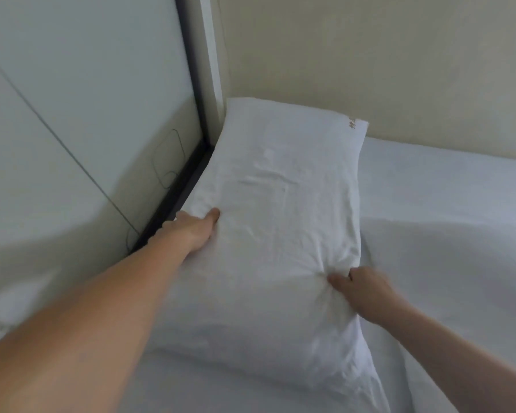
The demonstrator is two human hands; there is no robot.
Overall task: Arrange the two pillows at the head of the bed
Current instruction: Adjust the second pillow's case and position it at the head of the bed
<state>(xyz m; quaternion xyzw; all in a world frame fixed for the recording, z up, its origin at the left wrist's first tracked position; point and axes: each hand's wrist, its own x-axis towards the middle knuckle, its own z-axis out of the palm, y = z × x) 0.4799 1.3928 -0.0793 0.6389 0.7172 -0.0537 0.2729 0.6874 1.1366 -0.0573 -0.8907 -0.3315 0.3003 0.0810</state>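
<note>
Both of my hands grip one white pillow: my left hand pinches its left edge beside the dark bed frame, my right hand bunches its right edge. Wrinkled, it lies lengthwise in the corner against the beige wall; open white bed spreads rightward.

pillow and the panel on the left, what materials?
Pillow: soft white woven fabric, likely cotton, matte; it creases and bunches where the right hand pinches it. Panel: smooth, hard, pale, faint sheen, thin seam line, dark edge trim; maybe laminate or painted board, can't tell.
</note>
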